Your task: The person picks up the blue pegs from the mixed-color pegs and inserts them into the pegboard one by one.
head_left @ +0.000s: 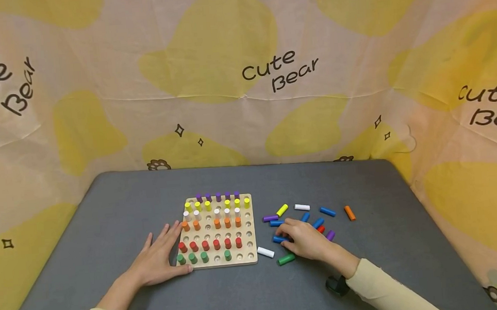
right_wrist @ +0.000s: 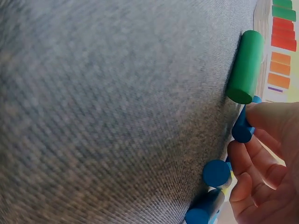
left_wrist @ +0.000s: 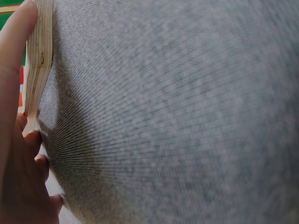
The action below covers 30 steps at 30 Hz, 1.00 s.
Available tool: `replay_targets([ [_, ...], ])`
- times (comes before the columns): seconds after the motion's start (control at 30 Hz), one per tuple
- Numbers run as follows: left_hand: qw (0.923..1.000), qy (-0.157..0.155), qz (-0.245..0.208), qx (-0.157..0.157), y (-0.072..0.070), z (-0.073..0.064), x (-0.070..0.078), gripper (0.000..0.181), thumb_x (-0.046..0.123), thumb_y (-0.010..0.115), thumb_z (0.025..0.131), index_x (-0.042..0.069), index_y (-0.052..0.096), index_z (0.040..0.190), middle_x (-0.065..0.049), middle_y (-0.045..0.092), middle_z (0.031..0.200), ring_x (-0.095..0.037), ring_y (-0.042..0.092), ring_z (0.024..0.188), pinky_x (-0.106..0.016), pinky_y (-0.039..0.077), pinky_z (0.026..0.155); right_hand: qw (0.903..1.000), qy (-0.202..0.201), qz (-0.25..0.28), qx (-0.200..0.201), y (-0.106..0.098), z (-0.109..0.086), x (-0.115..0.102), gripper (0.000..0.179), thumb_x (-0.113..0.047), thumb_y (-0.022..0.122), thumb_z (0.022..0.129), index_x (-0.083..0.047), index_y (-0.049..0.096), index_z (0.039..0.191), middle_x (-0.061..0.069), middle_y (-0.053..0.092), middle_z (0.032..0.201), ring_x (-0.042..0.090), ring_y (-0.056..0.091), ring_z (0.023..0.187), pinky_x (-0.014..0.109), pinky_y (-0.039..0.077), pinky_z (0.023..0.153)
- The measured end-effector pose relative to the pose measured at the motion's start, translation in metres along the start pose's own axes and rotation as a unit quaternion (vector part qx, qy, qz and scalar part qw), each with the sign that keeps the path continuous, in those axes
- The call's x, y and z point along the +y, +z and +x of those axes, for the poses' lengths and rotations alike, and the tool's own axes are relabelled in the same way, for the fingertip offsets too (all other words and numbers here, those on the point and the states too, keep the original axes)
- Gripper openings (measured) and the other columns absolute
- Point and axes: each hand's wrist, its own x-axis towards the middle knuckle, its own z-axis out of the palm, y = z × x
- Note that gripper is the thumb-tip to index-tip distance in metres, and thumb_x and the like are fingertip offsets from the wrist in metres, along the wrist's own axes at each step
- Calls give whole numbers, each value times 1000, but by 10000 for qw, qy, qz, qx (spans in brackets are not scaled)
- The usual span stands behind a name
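A wooden pegboard (head_left: 242, 229) with rows of purple, yellow, white, orange, red and green pegs lies on the table. My left hand (head_left: 157, 259) is spread at its left side, thumb along the front corner and fingertips at the left edge; the left wrist view has the thumb against the board's side (left_wrist: 41, 51). Right of the board, my right hand (head_left: 305, 239) pinches a blue peg (right_wrist: 243, 126) between thumb and fingers, low over the table. A green peg (right_wrist: 246, 67) lies close by, and a white peg (head_left: 265, 252) is beside the board.
Loose pegs lie around the right hand: a yellow peg (head_left: 282, 210), a white peg (head_left: 302, 207), a purple peg (head_left: 270, 218), an orange peg (head_left: 350, 213) and several blue ones, one of them a blue peg (head_left: 327, 211). A printed cloth (head_left: 223, 55) hangs behind the grey table (head_left: 146, 197).
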Motion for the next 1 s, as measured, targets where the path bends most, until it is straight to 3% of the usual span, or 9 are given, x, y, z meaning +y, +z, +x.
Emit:
replay_targets([
  [0.47, 10000, -23, -62, 8, 2, 1, -3, 112, 75, 60, 65, 14, 18, 149, -12, 20, 153, -37, 16, 139, -65, 4, 105, 9995, 132, 87, 262, -1, 6, -4, 19, -16, 71, 81, -17, 65, 99, -6, 60, 90, 6, 56, 78, 21, 49, 67],
  [1.0, 10000, -77, -21, -12, 2, 1, -1, 112, 75, 60, 64, 15, 18, 149, -12, 20, 152, -37, 16, 139, -65, 4, 105, 9978, 275, 496, 332, -5, 30, -20, 22, -14, 68, 83, -16, 64, 106, -7, 63, 94, 6, 55, 77, 19, 48, 67],
])
